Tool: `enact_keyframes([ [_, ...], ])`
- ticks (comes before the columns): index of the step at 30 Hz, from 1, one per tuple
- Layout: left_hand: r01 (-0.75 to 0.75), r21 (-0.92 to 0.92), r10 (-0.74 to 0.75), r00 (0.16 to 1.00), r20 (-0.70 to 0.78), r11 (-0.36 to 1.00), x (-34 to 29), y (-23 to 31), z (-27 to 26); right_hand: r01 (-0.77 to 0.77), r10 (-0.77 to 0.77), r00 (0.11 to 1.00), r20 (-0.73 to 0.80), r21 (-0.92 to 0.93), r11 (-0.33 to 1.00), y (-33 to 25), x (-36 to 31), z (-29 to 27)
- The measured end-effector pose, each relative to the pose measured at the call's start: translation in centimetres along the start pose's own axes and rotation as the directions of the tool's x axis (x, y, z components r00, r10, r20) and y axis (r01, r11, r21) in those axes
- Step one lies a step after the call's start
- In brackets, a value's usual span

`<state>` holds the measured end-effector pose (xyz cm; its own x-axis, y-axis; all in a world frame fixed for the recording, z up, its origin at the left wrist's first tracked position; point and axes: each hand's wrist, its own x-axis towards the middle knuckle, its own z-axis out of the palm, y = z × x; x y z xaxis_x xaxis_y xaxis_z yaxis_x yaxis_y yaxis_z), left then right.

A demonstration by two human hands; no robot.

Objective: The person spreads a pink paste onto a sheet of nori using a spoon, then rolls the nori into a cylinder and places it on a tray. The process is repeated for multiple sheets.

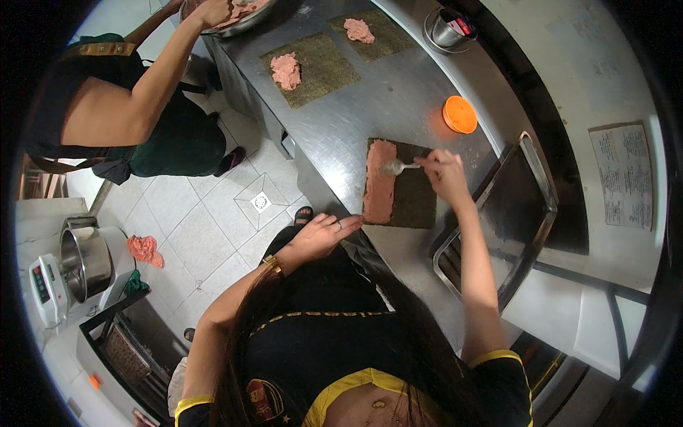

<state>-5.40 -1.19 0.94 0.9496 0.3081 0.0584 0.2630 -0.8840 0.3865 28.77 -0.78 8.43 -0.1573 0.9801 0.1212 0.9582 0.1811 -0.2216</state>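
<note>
A dark green nori sheet lies on the steel table in front of me, its left part covered by a band of pink meat paste. My right hand is closed around the handle of a metal spoon. The spoon's bowl rests at the right side of the paste. Beside the sheet's near left corner is my left hand, fingers extended, with the fingertips at the sheet's edge. Farther off lie two more nori sheets, one with a paste mound, the other with a smaller mound.
An orange cup stands right of the sheets, with a metal container behind it. A metal tray lies at my right. Across at the far left, another person's arm reaches into a large metal bowl. A tiled floor shows at left.
</note>
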Motion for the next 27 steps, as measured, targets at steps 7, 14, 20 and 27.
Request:
enact_keyframes([
  [7,-0.039,-0.028,0.037,0.998,-0.054,0.999,-0.1,-0.3,0.3,-0.055,0.056,0.993,-0.099,0.008,0.998,-1.0,-1.4,2.5],
  [14,-0.011,-0.032,0.01,0.999,-0.035,0.999,0.0,0.1,-0.4,-0.038,0.027,0.984,-0.174,-0.063,0.997,1.3,3.0,3.5],
  [20,-0.017,-0.014,0.016,1.0,-0.022,1.0,0.0,0.0,0.1,-0.032,0.014,0.97,-0.241,-0.071,0.997,2.2,5.5,3.4],
  [27,0.017,-0.044,-0.016,1.0,0.013,0.999,-0.1,0.3,-0.1,0.038,-0.046,0.986,-0.16,-0.053,0.998,0.9,5.0,1.9],
])
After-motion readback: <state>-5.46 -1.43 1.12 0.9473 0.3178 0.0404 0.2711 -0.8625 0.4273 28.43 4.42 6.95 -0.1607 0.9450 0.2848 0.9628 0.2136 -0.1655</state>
